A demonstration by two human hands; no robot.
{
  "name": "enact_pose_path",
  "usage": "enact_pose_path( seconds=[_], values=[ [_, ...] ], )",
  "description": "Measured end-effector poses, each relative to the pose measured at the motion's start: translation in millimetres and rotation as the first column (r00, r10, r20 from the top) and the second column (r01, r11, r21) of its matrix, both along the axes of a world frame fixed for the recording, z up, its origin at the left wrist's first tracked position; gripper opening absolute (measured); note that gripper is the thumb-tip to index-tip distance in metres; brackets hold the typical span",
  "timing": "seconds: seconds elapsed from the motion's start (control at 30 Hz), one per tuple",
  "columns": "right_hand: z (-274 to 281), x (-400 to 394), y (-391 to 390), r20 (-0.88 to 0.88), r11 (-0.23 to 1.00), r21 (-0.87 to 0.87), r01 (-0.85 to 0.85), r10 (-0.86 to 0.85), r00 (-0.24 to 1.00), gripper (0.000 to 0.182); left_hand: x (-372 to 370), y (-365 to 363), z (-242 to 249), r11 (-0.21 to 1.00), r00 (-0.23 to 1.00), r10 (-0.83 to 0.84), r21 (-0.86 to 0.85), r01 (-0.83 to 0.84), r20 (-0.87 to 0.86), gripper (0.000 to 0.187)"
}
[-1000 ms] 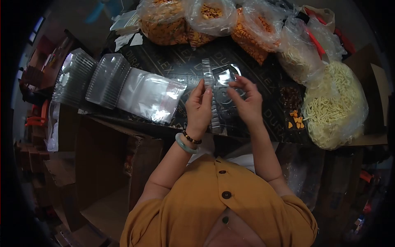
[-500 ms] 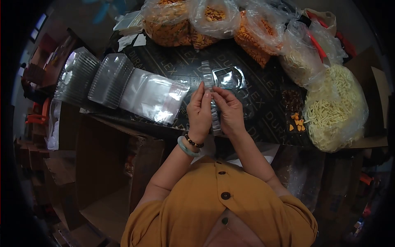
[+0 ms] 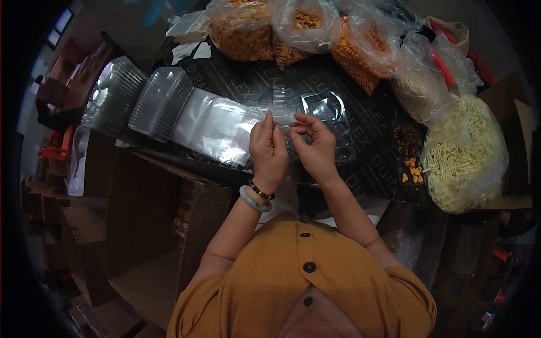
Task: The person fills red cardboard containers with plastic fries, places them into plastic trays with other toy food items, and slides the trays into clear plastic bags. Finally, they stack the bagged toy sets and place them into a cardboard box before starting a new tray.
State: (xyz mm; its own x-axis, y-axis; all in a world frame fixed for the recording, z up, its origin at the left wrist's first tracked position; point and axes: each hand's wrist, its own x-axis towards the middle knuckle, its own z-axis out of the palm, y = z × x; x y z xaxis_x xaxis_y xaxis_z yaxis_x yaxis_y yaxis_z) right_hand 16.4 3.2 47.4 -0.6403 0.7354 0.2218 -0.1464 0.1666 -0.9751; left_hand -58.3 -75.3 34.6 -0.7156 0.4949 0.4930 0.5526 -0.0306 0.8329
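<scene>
My left hand [image 3: 266, 153], with a jade bangle and dark beads at the wrist, pinches a clear, ridged plastic strip [image 3: 278, 101] that stretches up the black table between my hands. Beside it, my right hand [image 3: 316, 149] has its thumb and fingertips brought together near the strip; whatever they grip is too small to make out. A clear plastic tray [image 3: 324, 107] lies just beyond my right hand. To the left of my left hand is a pile of flat transparent bags [image 3: 214, 127].
Two stacks of clear ridged trays [image 3: 115, 96] [image 3: 160, 104] stand at the left. Bags of orange snacks [image 3: 239, 36] line the back. A big bag of pale sticks [image 3: 465, 152] sits at the right, beside small orange pieces [image 3: 414, 170]. An open cardboard box [image 3: 146, 225] is below left.
The view has shifted slightly, so the table's things appear further right. My right hand's fingers have lifted and moved slightly off the strip, which shows less below my hands.
</scene>
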Motion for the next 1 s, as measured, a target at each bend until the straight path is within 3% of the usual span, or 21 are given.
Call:
enact_pose_path(
  seconds=[0.1, 0.13, 0.17, 0.2, 0.23, 0.27, 0.33, 0.37, 0.4, 0.43, 0.47, 0.53, 0.6, 0.83, 1.0],
  values=[
    [-22, 5, 17, 0.074, 0.994, 0.088, 0.067, -0.073, 0.995, 0.034, -14, -8, -5, 0.994, 0.996, 0.083, 0.070, -0.081, -0.035, 0.034],
    [-23, 11, 28, 0.145, 0.997, 0.021, 0.068, -0.070, 0.987, 0.033, -19, -13, -1, 0.993, 0.993, 0.080, 0.076, -0.087, 0.087, 0.034],
    [-24, 18, 36, 0.290, 0.928, 0.353, 0.121, -0.232, 0.929, 0.037, -22, -18, 3, 0.992, 0.975, 0.077, 0.082, -0.096, 0.209, 0.034],
    [-21, 21, 39, 0.361, 0.755, 0.648, 0.102, -0.422, 0.832, 0.041, -24, -21, 5, 0.992, 0.965, 0.058, 0.095, -0.085, 0.255, 0.034],
    [-20, 16, 37, 0.243, 0.650, 0.738, 0.180, -0.505, 0.829, 0.049, -24, -23, 7, 0.992, 0.966, 0.062, 0.093, -0.088, 0.251, 0.034],
    [-18, 15, 33, 0.240, 0.649, 0.739, 0.181, -0.504, 0.830, 0.049, -22, -22, 9, 0.989, 0.957, 0.021, 0.134, -0.063, 0.289, 0.034],
    [13, 7, 1, 0.188, 0.918, 0.397, -0.024, -0.056, 0.981, 0.043, -15, -23, 10, 0.985, 0.943, -0.027, 0.167, -0.031, 0.333, 0.034],
    [13, 0, -9, 0.190, 0.918, 0.395, -0.018, -0.063, 0.980, 0.043, -12, -22, 11, 0.979, 0.928, -0.081, 0.202, 0.006, 0.364, 0.035],
    [13, -8, -18, 0.067, 0.992, 0.053, -0.116, 0.113, 0.991, 0.042, -11, -21, 12, 0.970, 0.911, -0.135, 0.240, 0.041, 0.389, 0.035],
    [12, -13, -23, -0.114, 0.927, -0.273, -0.257, 0.234, 0.965, 0.040, -8, -21, 15, 0.969, 0.912, -0.140, 0.242, 0.047, 0.386, 0.035],
    [11, -15, -24, -0.118, 0.928, -0.269, -0.257, 0.233, 0.965, 0.040, -6, -23, 18, 0.961, 0.897, -0.177, 0.268, 0.068, 0.405, 0.035],
    [6, -17, -28, -0.299, 0.811, -0.483, -0.331, 0.202, 0.932, 0.033, -6, -24, 19, 0.952, 0.882, -0.207, 0.297, 0.081, 0.423, 0.035],
    [0, -18, -30, -0.348, 0.774, -0.524, -0.355, 0.186, 0.919, 0.031, -6, -25, 14, 0.970, 0.899, -0.140, 0.241, 0.040, 0.415, 0.036],
    [-6, -20, -37, -0.454, 0.687, -0.635, -0.354, 0.038, 0.890, 0.028, 3, -22, 23, 0.960, 0.845, -0.183, 0.277, 0.043, 0.503, 0.036],
    [0, -18, -31, -0.378, 0.782, -0.570, -0.254, 0.024, 0.925, 0.021, -1, -25, 14, 0.962, 0.848, -0.217, 0.252, 0.103, 0.483, 0.036]
  ],
)
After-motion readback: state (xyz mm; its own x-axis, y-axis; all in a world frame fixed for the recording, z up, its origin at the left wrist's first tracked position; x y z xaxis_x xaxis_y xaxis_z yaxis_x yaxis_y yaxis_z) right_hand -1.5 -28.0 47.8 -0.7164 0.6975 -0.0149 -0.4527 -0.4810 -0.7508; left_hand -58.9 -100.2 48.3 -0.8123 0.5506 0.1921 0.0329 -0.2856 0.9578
